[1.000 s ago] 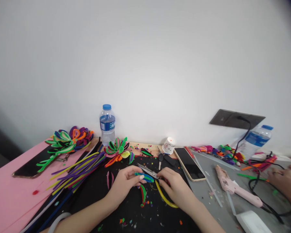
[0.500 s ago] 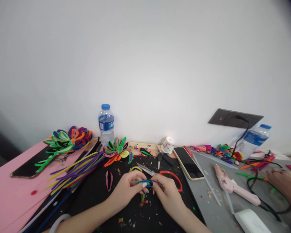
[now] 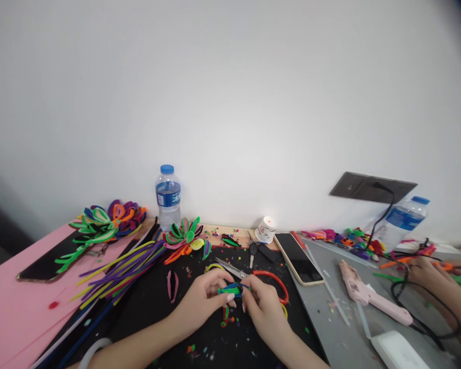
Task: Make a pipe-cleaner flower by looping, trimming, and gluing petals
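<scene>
The small blue and green fuzzy piece [image 3: 230, 290] is just on the near side of the scissors [image 3: 243, 274], between the left hand [image 3: 206, 293] and the right hand [image 3: 264, 303]. The left hand pinches its end toward the scissors' blades [image 3: 230, 268]; the right hand grasps the other end, toward their red handle loop [image 3: 278, 282].

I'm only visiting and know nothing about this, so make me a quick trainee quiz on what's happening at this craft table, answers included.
1. True or false: the left hand and the right hand both touch the blue-and-green piece.
2. What colour handle do the scissors have?
3. Which lies on the grey surface?
A) the bundle of fuzzy stems
B) the pink glue gun
C) the scissors

Key: 1. True. 2. Red. 3. B.
</scene>
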Demonstrator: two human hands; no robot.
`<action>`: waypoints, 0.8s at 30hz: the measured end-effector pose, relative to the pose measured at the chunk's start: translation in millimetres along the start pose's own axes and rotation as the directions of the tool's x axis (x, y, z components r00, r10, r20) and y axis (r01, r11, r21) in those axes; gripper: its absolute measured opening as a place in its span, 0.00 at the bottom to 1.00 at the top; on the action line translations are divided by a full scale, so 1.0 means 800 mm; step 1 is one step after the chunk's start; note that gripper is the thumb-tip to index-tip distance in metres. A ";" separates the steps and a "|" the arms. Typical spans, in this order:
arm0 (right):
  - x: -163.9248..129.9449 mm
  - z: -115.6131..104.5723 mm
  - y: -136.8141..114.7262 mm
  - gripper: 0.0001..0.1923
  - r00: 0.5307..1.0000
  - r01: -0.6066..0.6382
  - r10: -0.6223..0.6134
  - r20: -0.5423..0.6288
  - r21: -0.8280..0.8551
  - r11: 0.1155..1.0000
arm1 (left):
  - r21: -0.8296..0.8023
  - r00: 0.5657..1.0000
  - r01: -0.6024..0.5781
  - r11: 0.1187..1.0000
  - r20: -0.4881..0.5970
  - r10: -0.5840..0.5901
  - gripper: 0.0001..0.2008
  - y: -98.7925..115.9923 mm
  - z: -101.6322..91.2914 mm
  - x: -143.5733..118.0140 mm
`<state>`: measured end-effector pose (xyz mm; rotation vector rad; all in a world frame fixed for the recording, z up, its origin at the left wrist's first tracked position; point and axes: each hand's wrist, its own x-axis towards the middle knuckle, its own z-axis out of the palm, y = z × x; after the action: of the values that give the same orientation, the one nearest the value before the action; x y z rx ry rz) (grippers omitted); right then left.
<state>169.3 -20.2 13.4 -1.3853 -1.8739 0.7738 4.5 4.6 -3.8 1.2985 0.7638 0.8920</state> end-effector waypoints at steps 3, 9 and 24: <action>0.000 0.001 0.003 0.08 1.000 -0.021 0.021 0.000 -0.007 1.000 | 0.001 1.000 0.013 1.000 0.006 -0.013 0.10 0.001 -0.001 -0.001; 0.003 -0.004 0.005 0.09 0.995 -0.042 0.038 0.092 0.044 0.998 | -0.005 1.000 0.004 1.000 -0.017 -0.004 0.08 0.001 -0.002 -0.002; 0.001 -0.005 0.002 0.08 0.997 0.065 -0.063 0.049 -0.035 0.997 | 0.080 1.000 0.000 0.997 -0.020 0.002 0.09 0.003 0.000 -0.004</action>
<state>173.3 -18.4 14.7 -1.3327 -1.9691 0.7505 2.9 2.2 -1.3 1.3619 0.8212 0.8838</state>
